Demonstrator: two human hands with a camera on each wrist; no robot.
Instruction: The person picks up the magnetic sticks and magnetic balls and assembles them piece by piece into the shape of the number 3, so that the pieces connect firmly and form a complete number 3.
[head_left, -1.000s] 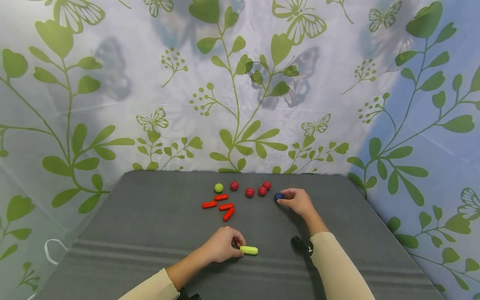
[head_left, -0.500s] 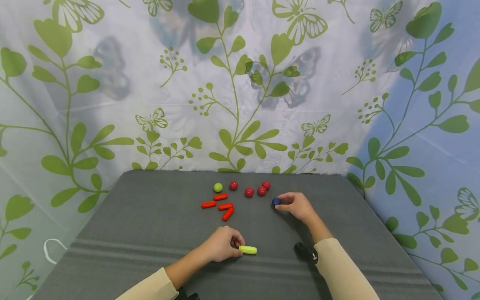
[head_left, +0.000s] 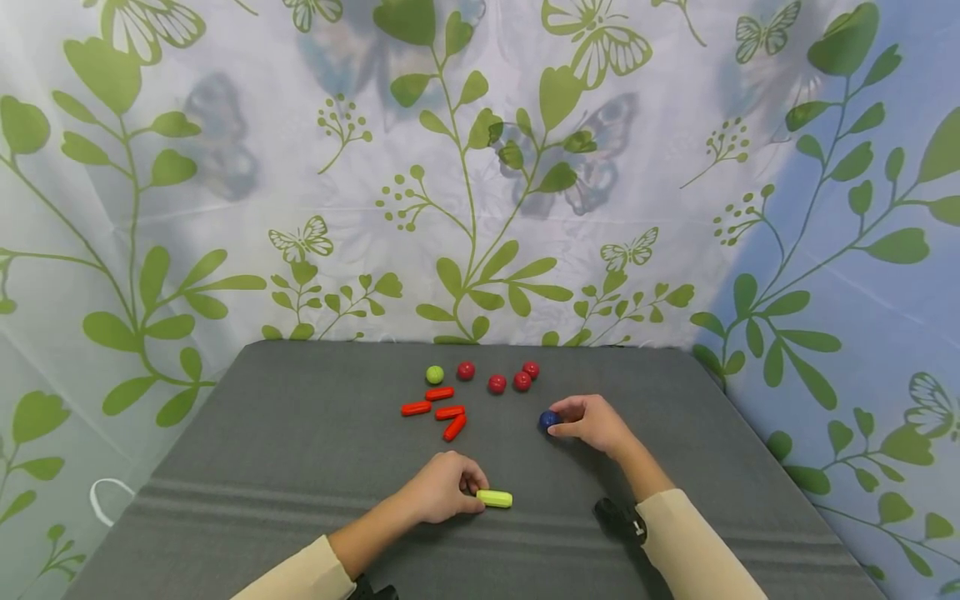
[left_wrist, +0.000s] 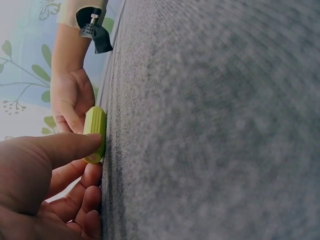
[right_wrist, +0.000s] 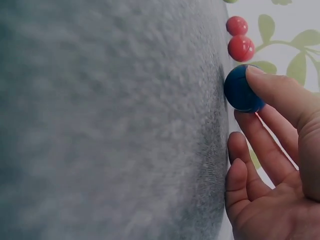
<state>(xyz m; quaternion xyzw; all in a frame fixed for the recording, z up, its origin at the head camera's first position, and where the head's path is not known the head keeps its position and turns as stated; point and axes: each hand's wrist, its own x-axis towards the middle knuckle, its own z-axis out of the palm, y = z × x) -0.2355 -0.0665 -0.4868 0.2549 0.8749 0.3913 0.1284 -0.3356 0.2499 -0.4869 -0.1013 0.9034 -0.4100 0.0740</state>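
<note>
My left hand (head_left: pixel 448 490) pinches one end of a yellow-green ridged stick (head_left: pixel 495 498) that lies flat on the grey cloth. In the left wrist view the thumb presses on the side of this stick (left_wrist: pixel 95 125), fingertips beneath. To the right and farther back, my right hand (head_left: pixel 592 423) holds a dark blue ball (head_left: pixel 549 420) between thumb and fingers, at the table surface. The right wrist view shows the thumb on top of the blue ball (right_wrist: pixel 242 90) and a finger against its lower side; the other fingers are loosely bent.
Several red balls (head_left: pixel 497 384) and a green ball (head_left: pixel 435 375) lie toward the back of the grey table (head_left: pixel 315 433). Several red sticks (head_left: pixel 450 412) lie just in front of them. A leaf-patterned curtain (head_left: pixel 345 192) stands behind the table.
My right hand has brought the blue ball toward me and slightly left, away from the red balls. The left hand and the yellow-green stick have stayed in place.
</note>
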